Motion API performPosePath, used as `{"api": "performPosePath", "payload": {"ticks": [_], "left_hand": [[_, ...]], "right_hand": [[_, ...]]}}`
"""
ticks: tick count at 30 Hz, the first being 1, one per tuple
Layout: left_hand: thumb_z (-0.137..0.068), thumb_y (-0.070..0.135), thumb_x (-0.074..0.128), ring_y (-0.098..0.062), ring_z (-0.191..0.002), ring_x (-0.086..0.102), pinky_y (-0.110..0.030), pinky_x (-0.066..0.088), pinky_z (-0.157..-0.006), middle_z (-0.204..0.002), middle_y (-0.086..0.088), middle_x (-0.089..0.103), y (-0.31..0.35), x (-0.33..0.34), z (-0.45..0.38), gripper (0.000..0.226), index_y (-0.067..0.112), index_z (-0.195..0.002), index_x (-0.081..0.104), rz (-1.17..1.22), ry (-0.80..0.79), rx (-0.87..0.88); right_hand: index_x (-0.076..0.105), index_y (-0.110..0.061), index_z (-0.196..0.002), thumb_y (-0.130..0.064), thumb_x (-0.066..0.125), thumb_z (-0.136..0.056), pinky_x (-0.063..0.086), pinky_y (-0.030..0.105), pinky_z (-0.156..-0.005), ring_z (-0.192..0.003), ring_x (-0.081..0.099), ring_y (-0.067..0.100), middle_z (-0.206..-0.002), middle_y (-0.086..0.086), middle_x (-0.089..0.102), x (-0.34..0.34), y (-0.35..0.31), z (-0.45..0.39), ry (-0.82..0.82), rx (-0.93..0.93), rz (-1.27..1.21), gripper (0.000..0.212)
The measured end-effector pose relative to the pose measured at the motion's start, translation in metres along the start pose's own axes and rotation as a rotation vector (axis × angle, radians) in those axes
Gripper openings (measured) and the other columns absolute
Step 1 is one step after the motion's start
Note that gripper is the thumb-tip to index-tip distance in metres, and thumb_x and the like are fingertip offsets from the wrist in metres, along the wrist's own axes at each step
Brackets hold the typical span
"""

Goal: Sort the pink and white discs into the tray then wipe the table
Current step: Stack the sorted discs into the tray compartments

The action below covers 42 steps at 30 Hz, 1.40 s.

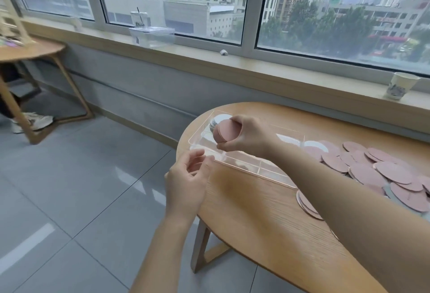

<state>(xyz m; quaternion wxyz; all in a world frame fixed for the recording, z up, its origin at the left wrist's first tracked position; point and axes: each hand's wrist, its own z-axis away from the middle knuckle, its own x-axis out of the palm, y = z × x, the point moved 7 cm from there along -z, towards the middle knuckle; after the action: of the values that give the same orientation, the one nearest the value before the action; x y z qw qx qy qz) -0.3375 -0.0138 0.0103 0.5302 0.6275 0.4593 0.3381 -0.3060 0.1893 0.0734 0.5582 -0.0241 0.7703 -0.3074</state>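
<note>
Overhanging the surface point(267, 211) edge, the clear tray point(244, 164) holds white discs point(222, 118). Right hand point(249, 135) fingers grasp pink discs point(226, 132); left hand point(188, 181) fingers released.

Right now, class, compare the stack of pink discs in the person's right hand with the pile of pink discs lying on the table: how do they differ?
The held stack is neatly aligned and stands on edge, gripped by the right hand over the clear tray. The table pile lies flat, spread out and overlapping on the wooden table, with no hand touching it. The held stack looks far smaller than the pile. Both are round and pink.
</note>
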Motion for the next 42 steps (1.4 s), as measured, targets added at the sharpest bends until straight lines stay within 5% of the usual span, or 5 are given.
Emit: {"api": "performPosePath", "payload": {"ticks": [4,21,31,38,42], "left_hand": [[-0.091,0.033,0.079,0.002,-0.091,0.07,-0.013,0.052,-0.078,-0.093,0.024,0.075,-0.011,-0.005,-0.01,0.014,0.035,-0.103,0.073,0.003,0.012,-0.033],[-0.088,0.029,0.083,-0.002,-0.088,0.072,-0.012,0.053,-0.076,-0.09,0.018,0.076,-0.021,-0.005,-0.02,0.017,0.031,-0.102,0.073,0.02,0.016,-0.052],[-0.085,0.03,0.085,0.001,-0.086,0.071,-0.014,0.055,-0.077,-0.092,0.014,0.076,-0.022,0.003,-0.021,0.023,0.037,-0.101,0.071,0.001,0.004,-0.051],[-0.086,0.03,0.084,0.003,-0.086,0.07,-0.01,0.053,-0.074,-0.094,0.014,0.076,-0.023,0.005,-0.02,0.023,0.036,-0.103,0.071,-0.046,-0.011,-0.037],[-0.086,0.03,0.084,0.003,-0.088,0.07,-0.011,0.054,-0.075,-0.095,0.013,0.075,-0.026,0.003,-0.022,0.024,0.033,-0.107,0.072,-0.055,-0.01,-0.039]], "right_hand": [[0.064,-0.028,-0.094,-0.054,0.085,-0.059,0.055,0.033,-0.072,-0.084,0.063,0.009,-0.088,-0.012,0.066,0.023,-0.004,-0.034,-0.073,0.02,-0.018,0.049],[0.066,-0.022,-0.095,-0.064,0.08,-0.054,0.056,0.038,-0.08,-0.09,0.06,0.014,-0.095,-0.006,0.064,0.055,-0.009,-0.067,-0.243,-0.064,0.139,0.06],[0.062,-0.018,-0.117,-0.051,0.084,-0.067,0.053,0.043,-0.086,-0.096,0.059,0.02,-0.102,-0.001,0.065,0.063,-0.008,-0.068,-0.345,-0.156,0.22,0.063],[0.05,-0.022,-0.14,-0.056,0.082,-0.069,0.045,0.029,-0.093,-0.115,0.055,0.015,-0.125,-0.007,0.06,0.063,-0.003,-0.068,-0.333,-0.195,0.219,0.085],[0.056,-0.022,-0.131,-0.059,0.085,-0.063,0.047,0.038,-0.099,-0.11,0.055,0.017,-0.119,-0.004,0.059,0.059,0.002,-0.069,-0.288,-0.206,0.157,0.082]]}}
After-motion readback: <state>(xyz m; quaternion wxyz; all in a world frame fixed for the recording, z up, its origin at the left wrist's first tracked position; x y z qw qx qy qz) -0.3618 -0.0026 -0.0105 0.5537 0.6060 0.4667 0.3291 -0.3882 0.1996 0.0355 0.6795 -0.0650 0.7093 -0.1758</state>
